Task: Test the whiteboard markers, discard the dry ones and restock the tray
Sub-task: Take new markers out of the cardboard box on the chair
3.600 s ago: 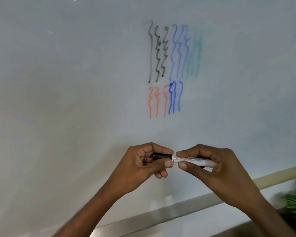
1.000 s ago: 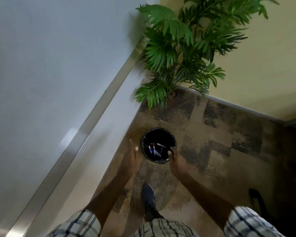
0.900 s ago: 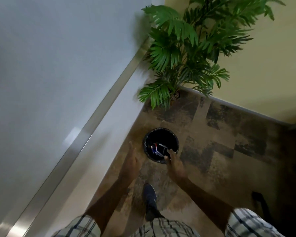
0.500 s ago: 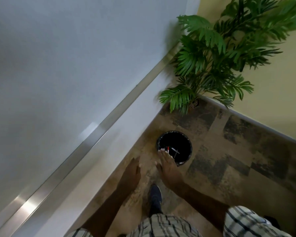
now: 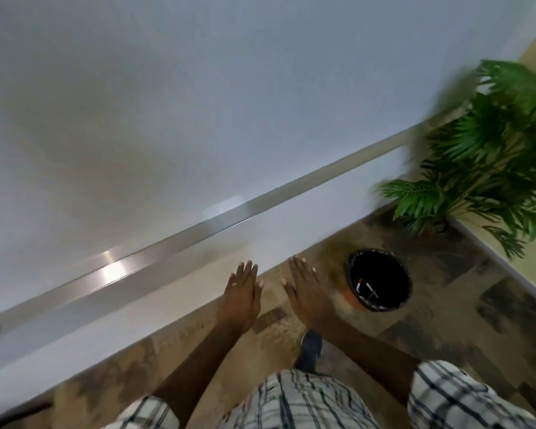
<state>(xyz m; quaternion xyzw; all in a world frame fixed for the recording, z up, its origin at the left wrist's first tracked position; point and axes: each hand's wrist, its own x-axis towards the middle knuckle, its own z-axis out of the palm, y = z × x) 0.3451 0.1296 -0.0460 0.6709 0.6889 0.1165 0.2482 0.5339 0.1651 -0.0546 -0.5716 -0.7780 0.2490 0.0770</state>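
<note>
A round bin with a black liner [image 5: 355, 301] stands on the floor to the right of my hands. Discarded markers [image 5: 365, 287] lie inside it. My left hand [image 5: 241, 291] and my right hand [image 5: 304, 284] hang side by side above the floor, fingers straight, holding nothing. The right hand is left of the bin and apart from it. The whiteboard [image 5: 167, 103] fills the upper left, with its metal tray rail [image 5: 180, 239] running diagonally below it. A small white object at the rail's far left edge is too blurred to name.
A potted palm [image 5: 489, 162] stands in the corner at the right, behind the bin. My shoe [image 5: 309, 345] is on the patterned brown floor below my hands. A yellow wall runs along the far right.
The view has swung left, so the bin and the plant slid to the right. My right hand left the bin's rim and now hangs empty, left of the bin. The marker from before is gone from my hands.
</note>
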